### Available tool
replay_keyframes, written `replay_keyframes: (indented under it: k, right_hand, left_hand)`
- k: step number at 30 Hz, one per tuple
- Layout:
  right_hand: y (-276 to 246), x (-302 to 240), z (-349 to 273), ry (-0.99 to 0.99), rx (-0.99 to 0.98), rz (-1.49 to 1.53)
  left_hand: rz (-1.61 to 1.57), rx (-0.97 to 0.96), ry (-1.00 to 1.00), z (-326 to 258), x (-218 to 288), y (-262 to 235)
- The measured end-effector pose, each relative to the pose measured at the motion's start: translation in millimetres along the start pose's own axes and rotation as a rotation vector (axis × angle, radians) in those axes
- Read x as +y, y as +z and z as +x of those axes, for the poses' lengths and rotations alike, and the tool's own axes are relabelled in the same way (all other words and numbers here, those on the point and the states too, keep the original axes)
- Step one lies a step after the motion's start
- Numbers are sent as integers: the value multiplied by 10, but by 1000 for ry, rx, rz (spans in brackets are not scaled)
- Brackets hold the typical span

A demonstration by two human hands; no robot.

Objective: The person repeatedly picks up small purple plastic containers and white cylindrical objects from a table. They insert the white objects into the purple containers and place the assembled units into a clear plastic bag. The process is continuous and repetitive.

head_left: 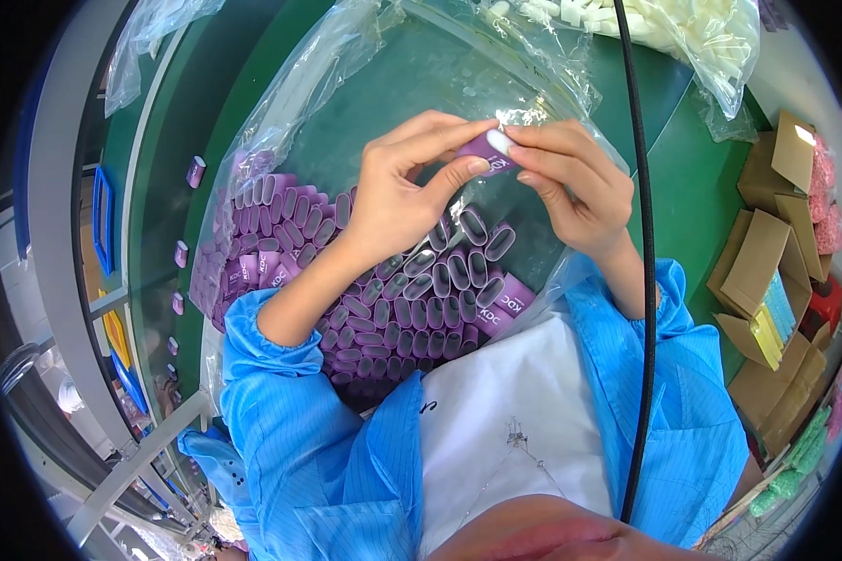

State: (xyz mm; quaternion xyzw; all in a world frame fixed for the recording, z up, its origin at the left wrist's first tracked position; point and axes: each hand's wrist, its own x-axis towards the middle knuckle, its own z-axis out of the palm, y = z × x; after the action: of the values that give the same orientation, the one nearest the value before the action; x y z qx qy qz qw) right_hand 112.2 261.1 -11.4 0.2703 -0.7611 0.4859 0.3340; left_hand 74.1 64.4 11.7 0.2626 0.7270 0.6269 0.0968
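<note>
Before my chest, both hands meet at one small purple casing with light lettering on its side. My left hand pinches it between thumb and fingers. At the casing's right end, my right hand grips a smooth white plastic piece by thumb and fingertips. The white piece touches that end; how deep it sits cannot be made out. Below and left of my hands, a large heap of hollow oval purple casings lies in a see-through plastic bag, many with open ends up.
A bag of white pieces lies at the far right of the green table. A black cable hangs before my right arm. Cardboard boxes stand at right. Several purple pieces line the left strip.
</note>
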Motion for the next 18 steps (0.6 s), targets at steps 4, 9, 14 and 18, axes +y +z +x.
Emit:
replay_keyframes:
  k: [4,9,14,18]
  right_hand:
    - [43,-26,-12,-29,44,-29]
    - [-15,40,68,-31,-44,9]
    - [-380,476,384,252,80,-298]
    - [-483,1586,666,358,-229,-752]
  left_hand:
    - [118,-20,95,5,25,18]
    - [308,-94,65,96,151,-198]
    - [576,267,-33,309,-80,-1456]
    - [579,438,-402,147,-846,-3089]
